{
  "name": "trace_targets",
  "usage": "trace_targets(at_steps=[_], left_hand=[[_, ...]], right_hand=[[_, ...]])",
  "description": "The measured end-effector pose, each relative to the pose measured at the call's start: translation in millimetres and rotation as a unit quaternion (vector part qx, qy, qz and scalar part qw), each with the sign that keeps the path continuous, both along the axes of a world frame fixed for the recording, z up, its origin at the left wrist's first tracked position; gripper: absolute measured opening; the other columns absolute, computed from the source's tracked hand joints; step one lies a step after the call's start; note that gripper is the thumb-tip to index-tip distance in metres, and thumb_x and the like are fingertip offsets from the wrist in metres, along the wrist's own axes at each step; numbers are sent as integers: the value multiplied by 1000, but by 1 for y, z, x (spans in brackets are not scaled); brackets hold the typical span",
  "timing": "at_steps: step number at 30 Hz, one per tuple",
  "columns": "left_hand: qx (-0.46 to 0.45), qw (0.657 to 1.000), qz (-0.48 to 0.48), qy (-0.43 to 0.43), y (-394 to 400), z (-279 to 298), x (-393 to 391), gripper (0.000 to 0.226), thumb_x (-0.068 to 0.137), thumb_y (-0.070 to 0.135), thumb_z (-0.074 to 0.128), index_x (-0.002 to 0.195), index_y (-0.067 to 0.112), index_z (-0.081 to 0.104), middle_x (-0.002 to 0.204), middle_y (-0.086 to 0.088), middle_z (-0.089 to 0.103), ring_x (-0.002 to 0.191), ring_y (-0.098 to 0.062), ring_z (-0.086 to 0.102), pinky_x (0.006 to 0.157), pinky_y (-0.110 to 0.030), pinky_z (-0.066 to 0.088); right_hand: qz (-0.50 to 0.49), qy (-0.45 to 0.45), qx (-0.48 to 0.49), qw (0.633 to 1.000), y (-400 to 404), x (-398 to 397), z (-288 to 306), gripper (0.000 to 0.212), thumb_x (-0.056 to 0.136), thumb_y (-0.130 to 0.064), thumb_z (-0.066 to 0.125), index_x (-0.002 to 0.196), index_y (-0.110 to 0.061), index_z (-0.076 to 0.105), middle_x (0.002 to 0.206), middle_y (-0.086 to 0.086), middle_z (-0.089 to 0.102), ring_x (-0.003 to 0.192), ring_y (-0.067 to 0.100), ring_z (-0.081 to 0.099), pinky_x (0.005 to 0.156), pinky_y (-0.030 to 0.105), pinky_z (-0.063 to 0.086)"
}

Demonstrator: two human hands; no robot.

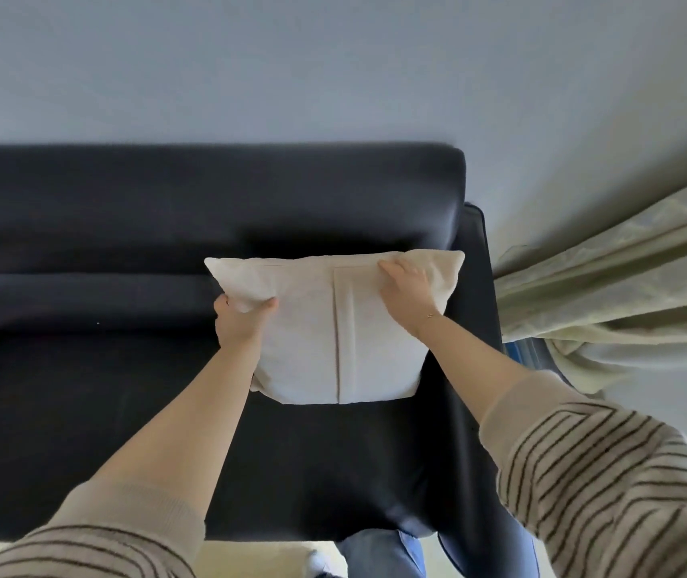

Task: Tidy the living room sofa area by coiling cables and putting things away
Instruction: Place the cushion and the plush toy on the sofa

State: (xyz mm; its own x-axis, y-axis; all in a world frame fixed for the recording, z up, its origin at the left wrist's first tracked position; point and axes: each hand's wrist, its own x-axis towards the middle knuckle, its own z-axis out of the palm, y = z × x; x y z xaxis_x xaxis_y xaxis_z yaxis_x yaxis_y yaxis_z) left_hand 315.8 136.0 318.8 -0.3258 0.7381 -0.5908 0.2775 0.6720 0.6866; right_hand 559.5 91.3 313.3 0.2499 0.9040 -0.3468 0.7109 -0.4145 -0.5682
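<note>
1. Cushion (pixel 333 327) sits at the centre right of the frame, on the right end of the dark sofa (pixel 124 210), its top edge leaning toward the backrest and its lower edge on the seat.
2. Your left hand (pixel 239 323) pinches the cushion's left edge just under the upper left corner, thumb in front, fingers curled behind.
3. Your right hand (pixel 406 294) lies over the upper right part, fingers curled on the top edge.
4. Both hands are on it; the armrest lies just to its right.
5. It looks cream, soft, roughly square, with a vertical overlap seam down the middle.
</note>
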Motion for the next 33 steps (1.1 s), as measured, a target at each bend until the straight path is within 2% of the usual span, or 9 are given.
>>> trace_targets(at_steps=[2,3,6,9,12,14,22,27,33], left_hand=[[117,992,42,9,-16,22,1,37,81,10,63,113,26,53,106,9,59,98,-11,59,91,-41,52],[167,985,33,15,-26,35,2,36,81,1,56,104,28,54,103,13,57,94,-6,57,88,-36,51],[217,970,-107,28,-60,63,3,43,84,-4,47,118,17,61,119,11,55,109,-8,53,92,-27,42],[191,948,-255,1,-99,79,14,38,89,0,46,120,14,64,120,9,61,114,-10,55,94,-23,42],[159,923,-348,-34,-153,97,39,35,90,3,49,117,18,67,117,9,62,107,-8,57,79,-12,40],[144,909,-388,-50,-188,106,59,36,89,3,49,115,19,67,117,10,62,101,-5,57,72,-10,42],[86,840,-528,-89,-346,103,154,27,90,-2,56,110,12,68,108,1,69,103,-10,62,89,-18,45],[27,806,-586,-84,-474,70,234,22,91,1,57,105,15,68,108,-2,70,104,-15,63,93,-24,47],[-30,758,-650,-55,-637,24,324,22,89,0,55,104,11,66,103,-4,68,90,-16,60,59,-11,41]], right_hand=[[-68,59,75,993,-21,2,18,42,90,0,37,122,-14,61,146,5,39,131,26,39,106,32,38],[-90,82,96,988,-36,1,30,44,90,1,38,124,-16,61,146,2,39,133,21,37,106,31,39],[-100,93,114,984,-85,0,60,40,95,-2,44,128,-16,59,144,-3,43,131,10,40,102,19,33],[-126,86,120,981,-138,-6,83,34,95,-4,47,123,-15,62,135,-2,53,124,12,48,94,11,31],[-165,86,109,977,-209,-10,100,35,94,-3,46,122,-16,63,130,-3,55,113,8,51,83,0,31],[-192,86,114,971,-255,-8,108,35,94,-2,45,120,-16,64,130,-1,55,118,12,50,88,4,32],[-336,90,80,934,-447,46,96,33,90,0,49,114,-13,68,120,0,58,117,19,53,93,22,39],[-409,122,35,904,-602,99,58,33,89,0,50,111,-14,69,121,1,64,114,18,55,87,19,37],[-449,140,-43,881,-779,157,14,35,87,-2,49,115,-12,69,123,5,66,114,24,58,96,31,45]])
